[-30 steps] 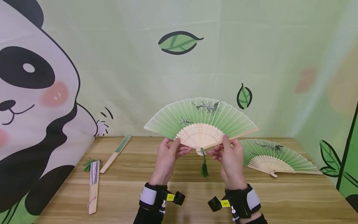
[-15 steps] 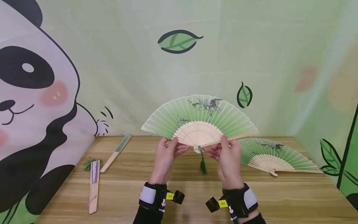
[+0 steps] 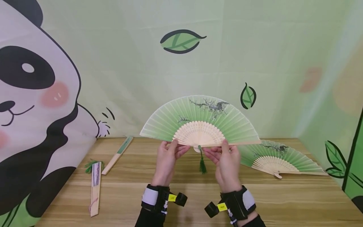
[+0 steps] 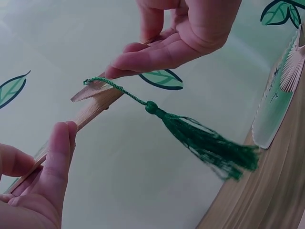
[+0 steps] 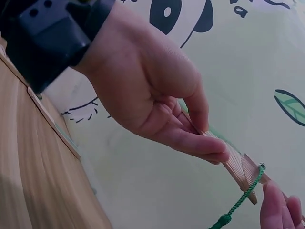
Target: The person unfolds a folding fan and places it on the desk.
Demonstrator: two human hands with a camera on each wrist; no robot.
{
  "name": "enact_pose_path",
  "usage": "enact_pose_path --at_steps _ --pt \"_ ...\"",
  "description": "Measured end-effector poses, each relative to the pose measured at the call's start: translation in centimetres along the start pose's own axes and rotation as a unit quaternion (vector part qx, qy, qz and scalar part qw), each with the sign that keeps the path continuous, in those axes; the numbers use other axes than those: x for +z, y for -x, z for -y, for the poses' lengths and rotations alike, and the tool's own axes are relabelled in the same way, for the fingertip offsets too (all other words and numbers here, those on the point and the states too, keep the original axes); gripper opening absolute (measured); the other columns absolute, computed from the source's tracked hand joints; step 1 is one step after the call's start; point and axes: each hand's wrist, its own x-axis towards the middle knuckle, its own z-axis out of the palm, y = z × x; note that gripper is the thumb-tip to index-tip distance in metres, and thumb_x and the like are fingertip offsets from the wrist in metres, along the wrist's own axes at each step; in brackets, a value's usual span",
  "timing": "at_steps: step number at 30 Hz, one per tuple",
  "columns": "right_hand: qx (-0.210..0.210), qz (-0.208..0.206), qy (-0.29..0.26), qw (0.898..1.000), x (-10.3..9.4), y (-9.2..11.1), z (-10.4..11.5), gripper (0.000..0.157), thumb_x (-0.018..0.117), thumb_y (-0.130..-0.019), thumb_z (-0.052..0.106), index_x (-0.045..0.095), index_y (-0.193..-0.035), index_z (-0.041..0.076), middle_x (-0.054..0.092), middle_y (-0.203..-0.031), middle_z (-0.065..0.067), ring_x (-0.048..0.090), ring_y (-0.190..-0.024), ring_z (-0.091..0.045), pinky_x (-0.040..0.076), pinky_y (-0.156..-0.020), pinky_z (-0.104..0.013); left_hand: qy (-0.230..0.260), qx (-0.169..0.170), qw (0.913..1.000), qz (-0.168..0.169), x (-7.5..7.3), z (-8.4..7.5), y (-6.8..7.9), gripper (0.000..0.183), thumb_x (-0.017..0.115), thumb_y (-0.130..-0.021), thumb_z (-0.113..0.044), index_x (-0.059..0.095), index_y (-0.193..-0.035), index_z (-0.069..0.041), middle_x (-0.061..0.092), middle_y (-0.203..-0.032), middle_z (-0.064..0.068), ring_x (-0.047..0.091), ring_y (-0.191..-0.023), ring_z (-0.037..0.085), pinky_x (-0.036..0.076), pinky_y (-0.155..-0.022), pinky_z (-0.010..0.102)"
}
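Note:
A green folding fan [image 3: 158,126], spread wide with pale wooden ribs and a dark branch print, is held up above the table by both hands. My left hand [image 3: 165,160] pinches its left lower edge, thumb in front and fingers behind. On the right lower edge, my right hand [image 3: 228,164] grips in the same way, close to the pivot. From that pivot a green tassel [image 3: 202,166] hangs down between the hands. The left wrist view shows the tassel [image 4: 205,143] dangling freely, with the fan's ribs seen nearly edge-on.
A second open green fan [image 3: 283,154] lies on the wooden table [image 3: 181,201] at right, partly behind the held one. Two folded fans, one purplish [image 3: 95,189] and one green [image 3: 117,156], lie at left. A panda-printed backdrop [image 3: 127,63] rises behind.
The held fan has spread a little wider, its right edge coming down nearly level. My right hand has shifted left and turned slightly, while the left hand has barely moved.

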Motion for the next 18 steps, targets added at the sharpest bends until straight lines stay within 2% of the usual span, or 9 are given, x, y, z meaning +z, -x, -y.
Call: enact_pose_path --at_steps 12,18 --pt "0.024 -0.026 -0.051 0.998 0.4 0.1 -1.6 0.025 0.036 -0.109 0.024 0.038 -0.116 0.000 0.056 -0.083 -0.009 0.068 -0.081 -0.024 0.055 -0.083 -0.038 0.022 -0.005 0.9996 -0.017 -0.1 0.5 -0.3 0.026 0.041 -0.107 -0.011 0.041 -0.128 0.003 0.062 -0.107 0.024 0.067 -0.092 0.026 0.052 -0.091 0.038" --pt "0.059 -0.029 -0.050 0.997 0.5 0.1 -2.5 0.025 0.037 -0.109 0.025 0.038 -0.114 0.001 0.056 -0.083 -0.010 0.068 -0.085 -0.026 0.055 -0.084 -0.038 0.030 -0.017 0.9984 -0.045 -0.8 1.1 -0.5 0.022 0.041 -0.107 -0.011 0.040 -0.122 0.005 0.061 -0.104 0.023 0.067 -0.087 0.024 0.052 -0.090 0.037"
